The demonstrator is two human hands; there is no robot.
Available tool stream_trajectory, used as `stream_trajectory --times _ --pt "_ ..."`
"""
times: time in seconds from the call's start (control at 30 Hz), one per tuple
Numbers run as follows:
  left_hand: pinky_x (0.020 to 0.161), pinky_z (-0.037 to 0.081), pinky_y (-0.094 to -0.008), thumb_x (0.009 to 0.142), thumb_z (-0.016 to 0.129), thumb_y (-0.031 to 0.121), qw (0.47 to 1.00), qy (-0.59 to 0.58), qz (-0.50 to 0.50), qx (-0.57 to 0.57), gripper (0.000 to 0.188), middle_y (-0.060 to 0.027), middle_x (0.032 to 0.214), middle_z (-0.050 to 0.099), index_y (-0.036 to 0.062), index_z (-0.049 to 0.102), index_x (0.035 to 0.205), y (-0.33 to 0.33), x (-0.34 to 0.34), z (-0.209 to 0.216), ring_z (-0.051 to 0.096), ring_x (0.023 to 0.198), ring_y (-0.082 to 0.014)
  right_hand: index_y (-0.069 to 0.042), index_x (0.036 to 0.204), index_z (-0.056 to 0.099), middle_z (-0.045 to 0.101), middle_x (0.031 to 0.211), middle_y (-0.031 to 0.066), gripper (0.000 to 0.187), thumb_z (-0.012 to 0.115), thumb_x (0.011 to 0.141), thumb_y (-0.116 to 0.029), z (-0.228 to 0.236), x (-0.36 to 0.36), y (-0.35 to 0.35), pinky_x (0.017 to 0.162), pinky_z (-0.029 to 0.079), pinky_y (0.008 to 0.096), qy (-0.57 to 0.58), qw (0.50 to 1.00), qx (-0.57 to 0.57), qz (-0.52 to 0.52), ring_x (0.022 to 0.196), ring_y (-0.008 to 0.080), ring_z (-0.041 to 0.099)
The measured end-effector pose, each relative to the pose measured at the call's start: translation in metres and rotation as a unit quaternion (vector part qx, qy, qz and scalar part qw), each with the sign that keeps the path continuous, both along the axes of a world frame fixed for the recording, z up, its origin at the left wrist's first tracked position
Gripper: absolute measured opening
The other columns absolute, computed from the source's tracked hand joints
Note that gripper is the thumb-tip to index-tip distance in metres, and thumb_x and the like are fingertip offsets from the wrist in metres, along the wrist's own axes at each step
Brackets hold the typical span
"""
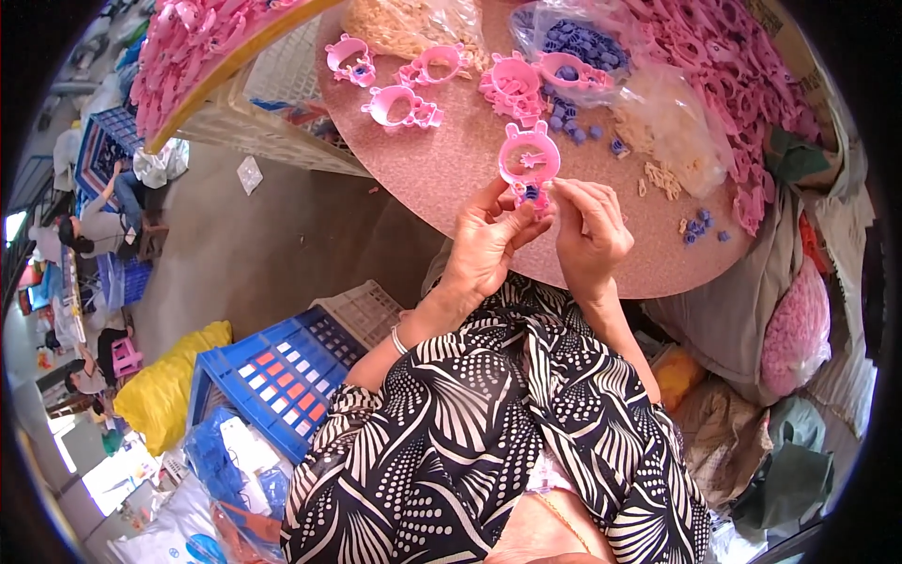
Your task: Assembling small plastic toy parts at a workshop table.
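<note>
Over the table's near edge, my left hand (pixel 489 240) pinches the lower end of a pink plastic toy frame (pixel 508 172), a ring with two small ears. A small blue gear (pixel 532 194) sits in its lower part, just above my left fingertips. My right hand (pixel 594 230) is closed in a pinch at the frame's lower right side; whatever lies between those fingertips is hidden. Farther back on the table are similar pink frames (pixel 404 106), one with a blue piece in it. Loose blue gears (pixel 569 124) lie beyond the held frame.
The round speckled table (pixel 413 174) carries a bag of blue gears (pixel 587 47), a bag of beige parts (pixel 672 127) and a pink heap (pixel 752 85) at right. Loose beige pieces (pixel 663 179) lie nearer. A blue crate (pixel 282 376) stands at my left; people work in the far left background.
</note>
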State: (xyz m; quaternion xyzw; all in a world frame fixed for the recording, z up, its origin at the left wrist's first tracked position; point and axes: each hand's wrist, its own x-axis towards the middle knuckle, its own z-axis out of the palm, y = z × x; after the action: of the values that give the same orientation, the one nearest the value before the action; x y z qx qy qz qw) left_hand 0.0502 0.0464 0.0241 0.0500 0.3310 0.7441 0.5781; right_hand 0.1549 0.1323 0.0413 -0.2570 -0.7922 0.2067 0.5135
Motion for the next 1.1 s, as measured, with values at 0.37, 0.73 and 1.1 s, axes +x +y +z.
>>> stream_trajectory --times 0.37,0.73,1.1 --pt "0.081 0.06 -0.028 0.088 0.065 -0.001 0.995 0.068 0.065 -0.03 0.049 -0.0055 0.1 0.062 0.0105 0.052 0.134 0.0 0.004 -0.007 0.066 0.089 -0.0153 -0.008 0.093 0.072 0.061 0.082 0.0056 0.022 0.07 0.073 0.001 0.007 0.001 -0.007 0.071 0.044 0.0341 -0.141 0.989 0.034 -0.034 0.078 0.0231 0.058" --pt "0.081 0.059 -0.0289 0.088 0.064 -0.003 0.993 0.1 0.055 -0.02 0.049 -0.0033 0.096 0.062 0.0122 0.054 0.134 -0.003 0.007 -0.016 0.065 0.087 -0.0136 -0.004 0.091 0.07 0.063 0.082 0.0087 0.019 0.069 0.073 0.003 0.011 -0.003 -0.006 0.067 0.048 0.0354 -0.156 0.987 -0.034 0.001 0.079 0.0261 0.06" --pt "0.09 0.056 -0.0326 0.093 0.057 -0.003 0.984 0.146 0.101 0.016 0.047 -0.0011 0.1 0.058 0.0119 0.051 0.137 -0.007 0.01 -0.009 0.06 0.094 -0.0119 0.001 0.085 0.067 0.066 0.077 0.0083 0.008 0.072 0.078 0.001 0.009 -0.008 -0.008 0.061 0.048 0.0252 -0.021 0.935 -0.351 0.04 0.068 0.0133 0.062"
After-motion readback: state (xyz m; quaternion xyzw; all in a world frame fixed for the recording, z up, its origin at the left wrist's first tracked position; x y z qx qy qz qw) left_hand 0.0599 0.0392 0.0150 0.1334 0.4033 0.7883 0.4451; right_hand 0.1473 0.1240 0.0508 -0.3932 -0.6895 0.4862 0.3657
